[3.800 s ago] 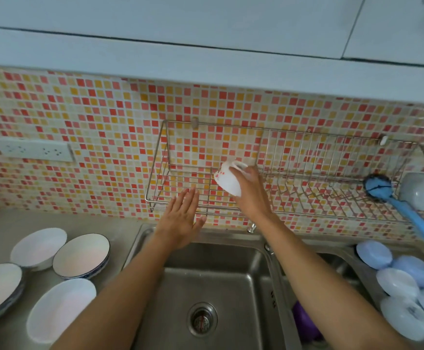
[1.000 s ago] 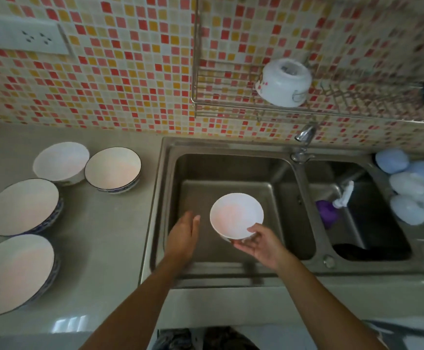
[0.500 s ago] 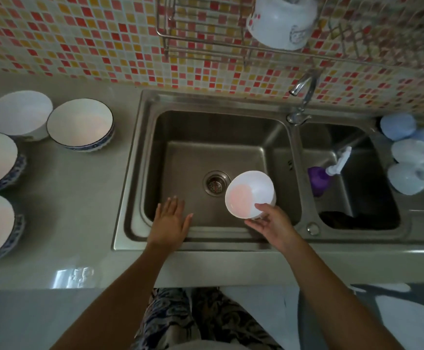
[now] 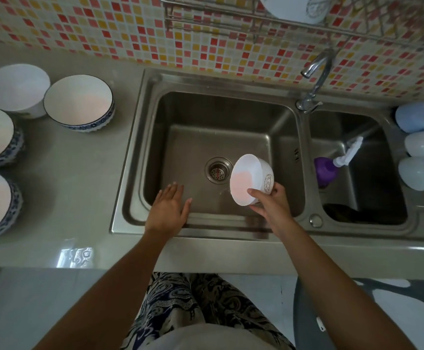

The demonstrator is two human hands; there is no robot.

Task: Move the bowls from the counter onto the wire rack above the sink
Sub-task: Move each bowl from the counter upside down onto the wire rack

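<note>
Seen from above, the person's right hand (image 4: 269, 200) reaches over the left basin of a steel double sink (image 4: 140, 147), fingers curled around a small white bowl (image 4: 250, 181) tipped on its side so its mouth faces left, beside the drain (image 4: 218, 170). The left hand (image 4: 168, 210) holds nothing, palm down with fingers spread flat above the basin's near edge, both forearms extended forward. Four more bowls (image 4: 78, 102) sit on the counter (image 4: 66, 185) at left, and one upturned bowl (image 4: 294, 7) rests on the wire rack (image 4: 205, 18) at the top

Brushed steel sink (image 4: 140, 147), glossy counter (image 4: 79, 173)
</note>
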